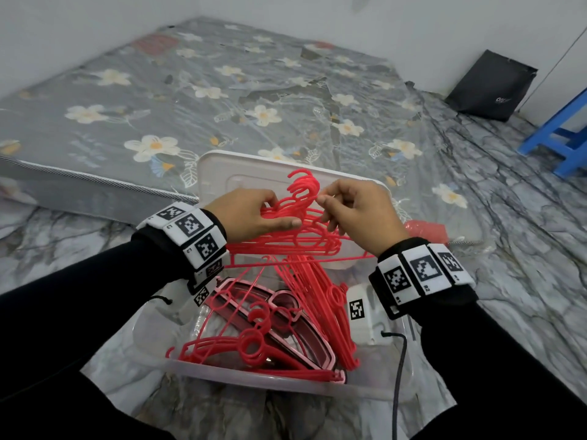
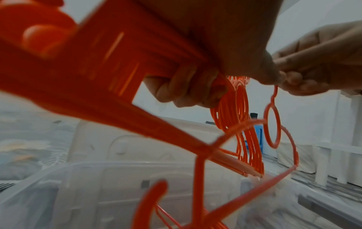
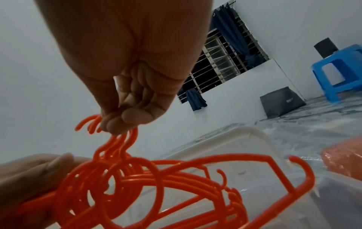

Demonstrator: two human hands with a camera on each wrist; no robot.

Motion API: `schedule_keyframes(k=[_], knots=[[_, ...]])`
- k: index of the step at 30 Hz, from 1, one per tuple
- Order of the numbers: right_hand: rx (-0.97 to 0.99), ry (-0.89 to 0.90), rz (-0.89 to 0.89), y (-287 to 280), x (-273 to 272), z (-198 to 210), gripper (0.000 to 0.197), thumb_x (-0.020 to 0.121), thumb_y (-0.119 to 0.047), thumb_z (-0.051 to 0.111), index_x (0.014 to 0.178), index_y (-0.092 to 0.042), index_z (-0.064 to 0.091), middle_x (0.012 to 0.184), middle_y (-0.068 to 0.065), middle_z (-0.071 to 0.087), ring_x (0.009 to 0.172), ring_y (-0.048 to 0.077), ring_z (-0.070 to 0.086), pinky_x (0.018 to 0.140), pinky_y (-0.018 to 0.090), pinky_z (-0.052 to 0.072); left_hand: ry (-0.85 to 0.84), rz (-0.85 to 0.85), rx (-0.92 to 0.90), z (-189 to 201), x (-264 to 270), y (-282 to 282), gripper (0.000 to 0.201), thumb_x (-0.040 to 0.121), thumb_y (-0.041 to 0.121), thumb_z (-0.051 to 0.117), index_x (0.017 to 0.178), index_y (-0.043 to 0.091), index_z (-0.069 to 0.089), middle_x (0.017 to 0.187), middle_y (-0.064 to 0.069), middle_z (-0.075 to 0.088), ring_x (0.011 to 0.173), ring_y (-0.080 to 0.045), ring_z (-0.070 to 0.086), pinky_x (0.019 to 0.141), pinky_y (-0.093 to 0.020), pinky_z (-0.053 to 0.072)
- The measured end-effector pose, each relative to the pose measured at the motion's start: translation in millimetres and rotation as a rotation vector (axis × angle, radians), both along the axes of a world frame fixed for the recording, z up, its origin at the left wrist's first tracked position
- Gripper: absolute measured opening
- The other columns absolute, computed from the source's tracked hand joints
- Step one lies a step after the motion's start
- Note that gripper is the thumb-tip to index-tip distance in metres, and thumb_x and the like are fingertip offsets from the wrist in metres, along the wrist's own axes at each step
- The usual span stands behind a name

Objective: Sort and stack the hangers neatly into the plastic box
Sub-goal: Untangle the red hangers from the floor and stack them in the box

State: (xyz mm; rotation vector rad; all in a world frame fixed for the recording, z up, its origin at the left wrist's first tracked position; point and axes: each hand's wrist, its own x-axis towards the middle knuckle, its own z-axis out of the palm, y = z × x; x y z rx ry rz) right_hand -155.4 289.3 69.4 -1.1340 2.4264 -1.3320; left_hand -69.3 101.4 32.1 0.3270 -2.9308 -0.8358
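Above the box [image 1: 270, 381], the left hand [image 1: 247, 214] grips a bundle of red hangers [image 1: 298, 236] while the right hand [image 1: 359, 211] pinches their hooks [image 1: 303, 185].

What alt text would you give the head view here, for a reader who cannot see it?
Two hands hold a bundle of red hangers above a clear plastic box: the left hand grips the shoulders, the right hand pinches the hooks. More red hangers lie in the box; a floral mattress lies behind.
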Motion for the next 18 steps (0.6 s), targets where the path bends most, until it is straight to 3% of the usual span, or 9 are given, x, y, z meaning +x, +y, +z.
schedule_keyframes(k=[2, 6, 9, 13, 18], knots=[[-0.066, -0.025, -0.008, -1, 2, 2, 0.013, 0.090, -0.011, 0.062, 0.078, -0.017, 0.063, 0.057, -0.001, 0.064, 0.045, 0.010, 0.059, 0.046, 0.022, 0.047, -0.016, -0.010, 0.000, 0, -1, 3, 0.058, 0.062, 0.083, 0.042, 0.086, 0.032, 0.053, 0.073, 0.016, 0.053, 0.070, -0.006, 0.051, 0.063, -0.027, 0.034], [-0.165, -0.089, -0.016, -2, 4, 4, 0.008, 0.088, -0.007, 0.064, 0.081, -0.011, 0.066, 0.060, 0.006, 0.065, 0.049, 0.016, 0.060, 0.047, 0.024, 0.049, -0.039, -0.048, -0.044, -2, -2, 8, 0.044, 0.075, 0.069, 0.057, 0.089, 0.028, 0.052, 0.076, 0.008, 0.055, 0.074, -0.014, 0.051, 0.065, -0.028, 0.033], [-0.219, -0.120, -0.013, -2, 4, 4, 0.004, 0.086, -0.005, 0.065, 0.085, -0.006, 0.069, 0.061, 0.008, 0.066, 0.050, 0.017, 0.061, 0.048, 0.025, 0.051, -0.039, -0.060, -0.071, -2, -2, 12, 0.042, 0.078, 0.067, 0.055, 0.088, 0.027, 0.054, 0.075, 0.008, 0.057, 0.074, -0.017, 0.053, 0.064, -0.030, 0.035], [-0.294, -0.138, -0.002, -3, 6, 4, 0.009, 0.085, -0.004, 0.067, 0.081, -0.010, 0.071, 0.058, 0.005, 0.066, 0.048, 0.015, 0.061, 0.045, 0.024, 0.050, -0.045, -0.089, -0.119, -4, -1, 15, 0.046, 0.073, 0.070, 0.058, 0.093, 0.028, 0.056, 0.082, 0.004, 0.063, 0.079, -0.019, 0.058, 0.072, -0.032, 0.045], [-0.372, -0.228, 0.004, -8, 8, 4, 0.013, 0.086, 0.001, 0.063, 0.079, -0.009, 0.068, 0.059, 0.006, 0.065, 0.046, 0.014, 0.061, 0.043, 0.022, 0.049, -0.014, -0.116, -0.154, -6, 1, 16, 0.033, 0.077, 0.061, 0.061, 0.085, 0.032, 0.048, 0.080, 0.004, 0.062, 0.079, -0.021, 0.058, 0.069, -0.031, 0.042]])
